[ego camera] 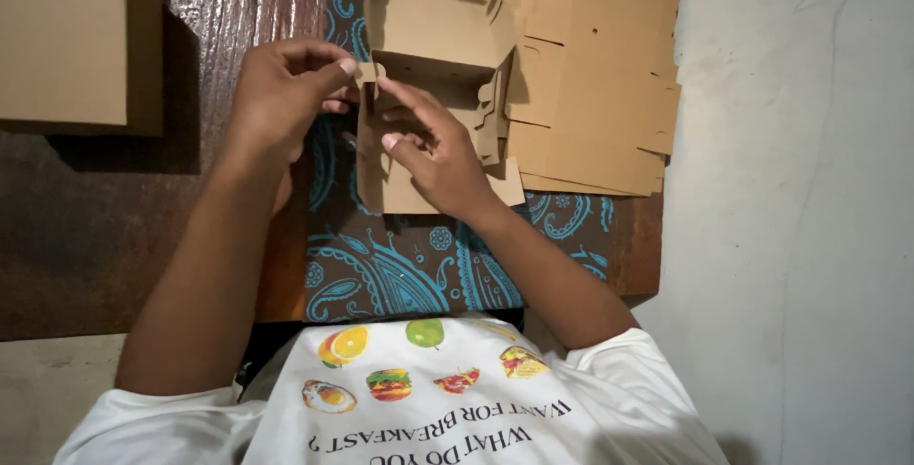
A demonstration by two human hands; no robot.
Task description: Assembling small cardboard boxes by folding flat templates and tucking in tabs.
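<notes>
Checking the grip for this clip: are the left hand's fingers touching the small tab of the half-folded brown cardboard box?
Touching. The head view shows the left hand pinching the small tab of the half-folded brown cardboard box.

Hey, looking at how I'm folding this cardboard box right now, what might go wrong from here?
1. The left hand and right hand pinch a small tab on the half-folded box; thin cardboard like that may tear or crease if forced.
2. The stack of flat blanks overhangs the table near its right edge, so a nudge might slide it off.
3. The patterned cloth under the box could shift while you press.
</notes>
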